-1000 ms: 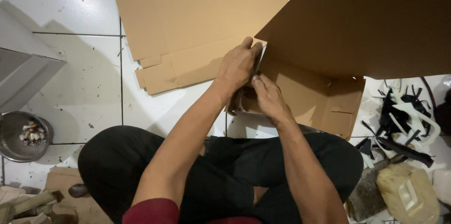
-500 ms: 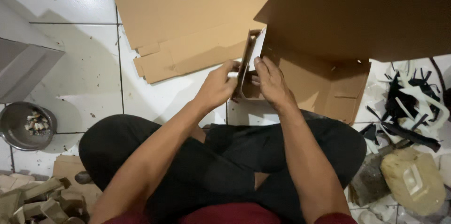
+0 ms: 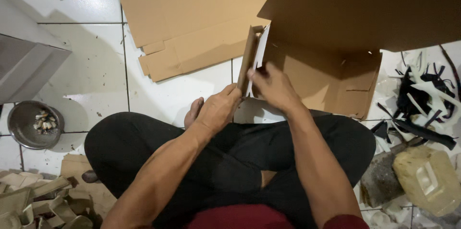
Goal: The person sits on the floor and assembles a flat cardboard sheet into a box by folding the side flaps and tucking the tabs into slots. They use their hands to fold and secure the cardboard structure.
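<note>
Mid-fold: left hand and right hand both in a closed grip on the upright cardboard flap of the open box on the floor, just beyond the knees; next move likely needs a firm crease along the fold.

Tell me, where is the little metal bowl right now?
In the head view, the metal bowl sits on the white tiled floor at the far left, beside the person's left knee and just above the cardboard scraps.

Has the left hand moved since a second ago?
Yes. The left hand has slid down the cardboard flap toward the body, away from the flat cardboard sheet on the floor.
</note>
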